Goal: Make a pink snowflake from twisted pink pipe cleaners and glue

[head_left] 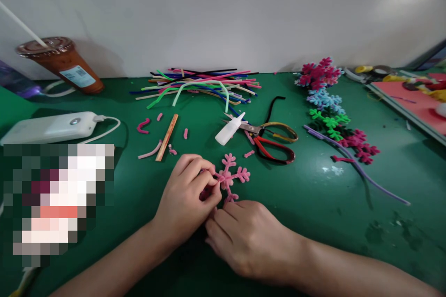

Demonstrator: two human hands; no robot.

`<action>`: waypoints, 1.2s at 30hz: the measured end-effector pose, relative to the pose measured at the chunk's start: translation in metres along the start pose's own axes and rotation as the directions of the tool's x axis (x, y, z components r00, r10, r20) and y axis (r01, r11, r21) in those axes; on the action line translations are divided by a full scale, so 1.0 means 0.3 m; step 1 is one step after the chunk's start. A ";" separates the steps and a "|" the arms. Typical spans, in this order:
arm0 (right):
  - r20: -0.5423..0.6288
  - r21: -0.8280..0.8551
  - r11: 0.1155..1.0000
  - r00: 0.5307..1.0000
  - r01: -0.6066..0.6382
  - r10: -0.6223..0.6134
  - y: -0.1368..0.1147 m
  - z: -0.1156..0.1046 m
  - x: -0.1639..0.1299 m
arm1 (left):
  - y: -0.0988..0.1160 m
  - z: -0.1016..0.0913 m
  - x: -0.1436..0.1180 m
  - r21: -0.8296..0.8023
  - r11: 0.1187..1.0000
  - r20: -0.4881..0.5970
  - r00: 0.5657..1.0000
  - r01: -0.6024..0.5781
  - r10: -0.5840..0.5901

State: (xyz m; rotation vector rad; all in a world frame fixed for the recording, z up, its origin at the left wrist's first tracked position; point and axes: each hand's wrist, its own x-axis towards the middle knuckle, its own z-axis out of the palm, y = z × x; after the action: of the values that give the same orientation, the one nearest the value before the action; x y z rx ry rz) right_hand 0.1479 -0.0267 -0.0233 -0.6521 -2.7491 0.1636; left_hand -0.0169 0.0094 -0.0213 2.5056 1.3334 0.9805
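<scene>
A pink pipe-cleaner snowflake with forked, fuzzy arms is held just above or on the green table. My left hand pinches its left side between thumb and fingers, which hide part of it. Curled closed at its lower edge, my right hand has its fingertips mostly hidden under the snowflake's lower arm. Beyond the hands lie a small white glue bottle and scissors with yellow and red handles. Short pink pipe-cleaner pieces and a flat wooden stick lie to the left.
Loose coloured pipe cleaners are piled against the wall. Finished pipe-cleaner snowflakes and a purple pipe cleaner lie right. A drink cup, a white power bank and a blurred-out object stand or lie left. A pink board sits far right.
</scene>
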 end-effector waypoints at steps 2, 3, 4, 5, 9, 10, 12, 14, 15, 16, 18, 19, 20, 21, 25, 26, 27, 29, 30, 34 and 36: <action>0.010 -0.023 1.000 1.000 -0.019 0.019 0.001 -0.002 -0.001 | -0.001 -0.001 -0.001 0.001 1.000 0.017 1.000 0.006 -0.006; 0.018 -0.021 1.000 1.000 -0.015 0.016 0.001 -0.003 -0.001 | -0.001 -0.002 -0.001 0.000 1.000 0.025 1.000 0.007 -0.007; 0.026 -0.013 1.000 1.000 -0.010 0.011 0.000 -0.002 -0.002 | -0.001 -0.003 -0.001 0.000 1.000 0.034 0.999 0.008 -0.008; 0.035 -0.002 1.000 0.999 -0.003 0.003 -0.001 -0.001 -0.003 | -0.001 -0.003 -0.001 0.001 1.000 0.040 0.999 0.008 -0.008; 0.052 0.027 0.999 0.998 0.025 -0.027 -0.011 0.009 -0.005 | 0.001 -0.001 0.000 0.007 1.000 0.064 0.998 0.009 -0.010; 0.043 0.027 0.999 0.998 0.034 -0.035 -0.013 0.011 -0.005 | 0.003 -0.001 0.000 0.011 1.000 0.069 0.998 0.010 -0.011; -0.021 0.021 0.998 0.998 0.055 -0.054 -0.012 0.006 -0.004 | 0.005 -0.005 -0.001 0.022 1.000 0.064 0.998 0.015 -0.017; -0.129 0.016 0.998 0.990 0.058 -0.056 0.005 -0.015 -0.003 | 0.004 -0.017 0.000 0.030 0.999 0.045 0.999 0.025 -0.027; -0.190 0.019 0.999 0.981 0.038 -0.034 0.021 -0.031 -0.003 | 0.000 -0.026 0.002 0.028 0.999 0.030 0.999 0.027 -0.028; -0.249 0.030 1.000 0.969 -0.002 0.009 0.043 -0.051 -0.003 | -0.007 -0.036 0.005 0.018 1.000 0.017 1.000 0.020 -0.020; -0.355 0.077 0.986 0.920 -0.148 0.165 0.100 -0.092 -0.007 | -0.031 -0.058 0.011 -0.024 0.999 -0.009 0.999 -0.033 0.033; -0.413 0.101 0.968 0.876 -0.229 0.250 0.131 -0.111 -0.010 | -0.048 -0.068 0.014 -0.050 0.996 -0.011 0.997 -0.079 0.078; -0.467 0.120 0.943 0.821 -0.311 0.330 0.162 -0.127 -0.014 | -0.065 -0.076 0.017 -0.072 0.988 0.013 0.990 -0.139 0.140; -0.506 0.127 0.918 0.772 -0.376 0.386 0.188 -0.139 -0.018 | -0.083 -0.082 0.019 -0.086 0.974 0.022 0.977 -0.208 0.211; -0.544 0.098 0.866 0.702 -0.491 0.459 0.240 -0.149 -0.031 | -0.129 -0.086 0.022 -0.066 0.943 0.125 0.935 -0.325 0.331; -0.527 0.090 0.868 0.717 -0.488 0.458 0.239 -0.144 -0.033 | -0.131 -0.084 0.022 -0.071 0.939 0.151 0.927 -0.335 0.342; -0.505 0.085 0.873 0.735 -0.479 0.452 0.235 -0.138 -0.034 | -0.131 -0.082 0.021 -0.084 0.935 0.171 0.920 -0.344 0.353; -0.473 0.077 0.885 0.764 -0.460 0.438 0.225 -0.127 -0.035 | -0.125 -0.076 0.020 -0.118 0.929 0.198 0.908 -0.351 0.369; -0.468 0.076 0.888 0.771 -0.453 0.433 0.221 -0.122 -0.035 | -0.122 -0.074 0.019 -0.130 0.927 0.206 0.905 -0.351 0.372; -0.436 0.103 0.896 0.790 -0.432 0.431 0.222 -0.116 -0.032 | -0.120 -0.067 0.015 -0.131 0.929 0.208 0.907 -0.346 0.366; -0.357 0.140 0.904 0.831 -0.403 0.426 0.227 -0.117 -0.029 | -0.123 -0.066 0.012 -0.121 0.932 0.204 0.910 -0.341 0.360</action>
State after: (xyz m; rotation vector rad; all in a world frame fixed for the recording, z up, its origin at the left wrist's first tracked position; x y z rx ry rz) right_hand 0.1952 0.0312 -0.0048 -1.1316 -2.1900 0.1898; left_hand -0.0530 0.0309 -0.0189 2.7480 0.7770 0.7588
